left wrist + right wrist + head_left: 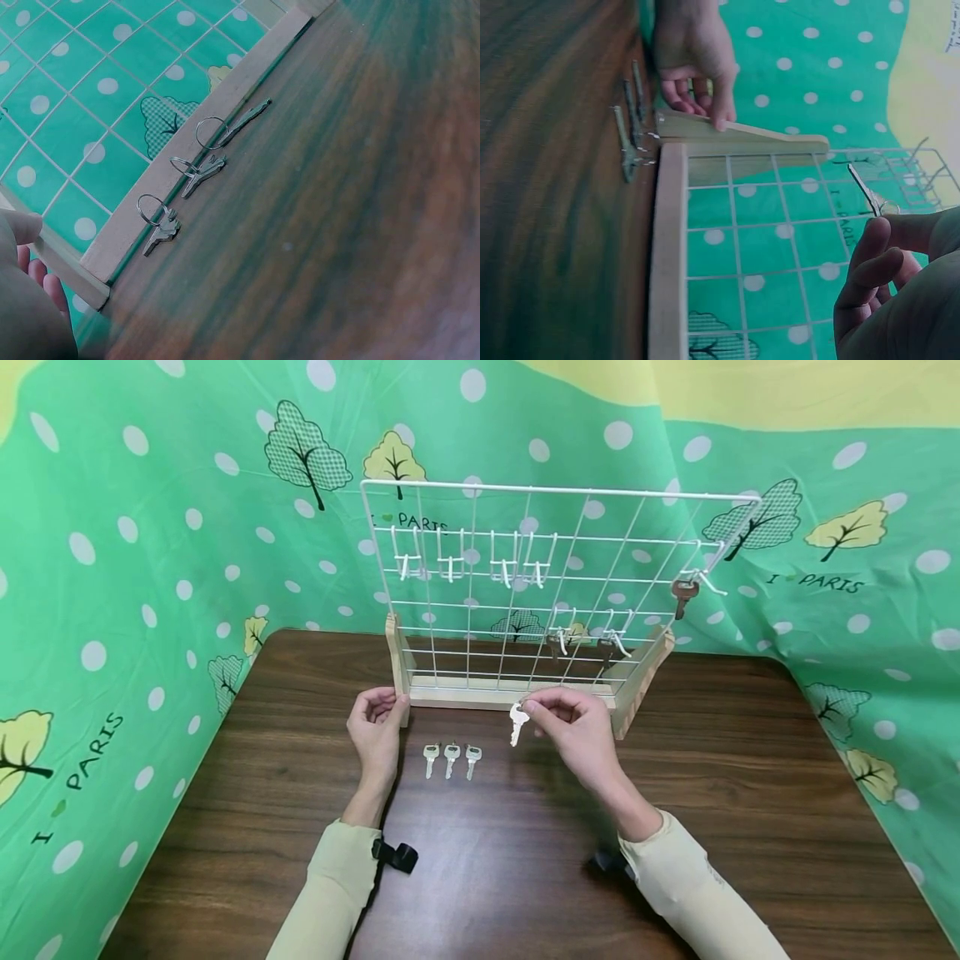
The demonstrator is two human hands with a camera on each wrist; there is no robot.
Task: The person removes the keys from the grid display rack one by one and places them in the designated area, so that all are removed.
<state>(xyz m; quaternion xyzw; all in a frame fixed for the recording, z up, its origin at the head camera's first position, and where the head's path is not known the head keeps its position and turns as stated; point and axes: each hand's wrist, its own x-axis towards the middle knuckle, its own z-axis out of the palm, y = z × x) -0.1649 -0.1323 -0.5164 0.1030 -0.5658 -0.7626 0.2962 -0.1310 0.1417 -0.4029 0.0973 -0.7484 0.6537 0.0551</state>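
Right hand [579,727] pinches key [517,720]; left hand [377,733] — wooden upright [399,658].

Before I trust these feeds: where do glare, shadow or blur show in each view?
Head: pale glare on the table, soft shadow below the right hand; left wrist: table grain smeared, the three loose keys clearer; right wrist: dim, table grain blurred, the held key thin but distinguishable.
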